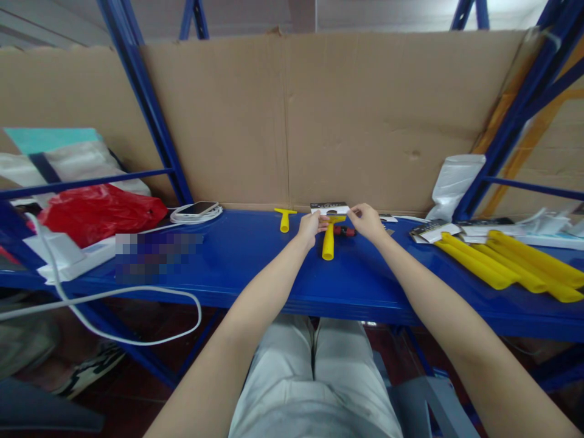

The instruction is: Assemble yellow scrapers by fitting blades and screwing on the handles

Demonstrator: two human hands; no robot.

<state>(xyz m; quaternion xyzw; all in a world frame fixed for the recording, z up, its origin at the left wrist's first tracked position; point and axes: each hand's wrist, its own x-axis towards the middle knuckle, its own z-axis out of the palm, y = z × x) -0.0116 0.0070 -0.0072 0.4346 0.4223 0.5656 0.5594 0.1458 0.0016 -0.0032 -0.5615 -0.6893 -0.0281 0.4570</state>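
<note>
My left hand [311, 229] is closed around the head end of a yellow T-shaped scraper [328, 246], whose hollow handle points toward me. A black-and-white printed card [328, 208] covers the scraper's head. At the card's right end, the fingers of my right hand [366, 221] are pinched together, gripping its edge. Just behind the scraper lies a red and black tool [345, 231], partly hidden. To the left, a smaller yellow T-shaped piece [285, 220] rests apart on the blue table [246, 261].
Several yellow scrapers with cards [483, 261] lie at the right. A clear plastic bag [454, 182] leans by the post. At left are a phone [201, 208] on a coiled cable, a red bag [104, 210] and a white power strip [86, 261]. A cardboard wall [342, 121] closes the back.
</note>
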